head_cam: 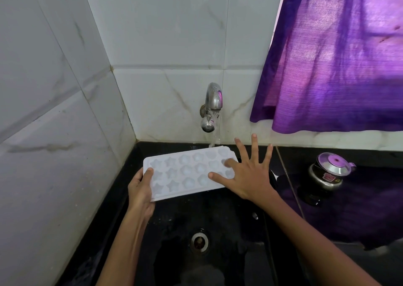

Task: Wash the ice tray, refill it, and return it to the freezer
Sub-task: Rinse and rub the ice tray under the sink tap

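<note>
A white ice tray with star and round moulds is held level over the black sink. My left hand grips its left end, thumb on top. My right hand lies flat with fingers spread, thumb and forefinger pressing on the tray's right end. A steel tap on the tiled wall runs a thin stream of water onto the tray's far right corner.
The sink drain sits below the tray. A small steel pot with a lid stands on the black counter at right. A purple curtain hangs at upper right. Tiled walls close the left and back.
</note>
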### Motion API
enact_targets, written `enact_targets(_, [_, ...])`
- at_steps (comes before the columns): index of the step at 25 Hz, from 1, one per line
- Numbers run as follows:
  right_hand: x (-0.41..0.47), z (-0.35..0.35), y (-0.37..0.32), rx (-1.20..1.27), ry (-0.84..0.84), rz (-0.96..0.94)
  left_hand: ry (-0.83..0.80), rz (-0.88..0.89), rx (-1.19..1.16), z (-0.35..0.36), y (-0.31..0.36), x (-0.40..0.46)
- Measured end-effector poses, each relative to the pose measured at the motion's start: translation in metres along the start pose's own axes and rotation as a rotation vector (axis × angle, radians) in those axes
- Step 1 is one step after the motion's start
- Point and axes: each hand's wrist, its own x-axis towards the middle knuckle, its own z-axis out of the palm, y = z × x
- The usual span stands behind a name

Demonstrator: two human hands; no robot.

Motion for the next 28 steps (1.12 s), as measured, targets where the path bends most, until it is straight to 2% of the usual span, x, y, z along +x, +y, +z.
enact_targets(2, [0.000, -0.001, 0.002, 0.071, -0.109, 0.014, -0.004, 0.002, 0.011, -0.002, 0.000, 0.002])
enact_targets(4, [-0.003, -0.005, 0.008, 0.164, -0.133, 0.045, -0.002, -0.013, 0.001, -0.004, -0.002, 0.003])
enact_targets(7, [-0.014, -0.005, 0.014, 0.253, 0.021, 0.047, 0.004, -0.037, -0.056, -0.005, -0.001, 0.002])
enact_targets(11, [-0.030, 0.003, 0.016, 0.210, 0.179, -0.041, 0.015, -0.006, -0.069, -0.005, 0.005, 0.007])
enact_targets(15, [-0.030, 0.010, 0.017, 0.056, 0.105, -0.061, 0.004, 0.005, -0.032, 0.000, 0.005, 0.003])
enact_targets(18, [-0.026, 0.009, 0.013, -0.028, 0.122, -0.084, 0.014, 0.011, -0.025, 0.002, 0.005, 0.002])
enact_targets(21, [-0.027, 0.004, 0.015, -0.011, 0.039, -0.059, 0.028, 0.005, -0.011, 0.002, 0.004, -0.001])
enact_targets(25, [-0.027, 0.000, 0.008, -0.025, 0.060, -0.016, 0.029, -0.012, -0.010, 0.003, 0.002, -0.005])
enact_targets(28, [-0.028, -0.001, 0.010, 0.003, -0.036, -0.020, 0.017, 0.003, 0.013, 0.002, 0.003, -0.007])
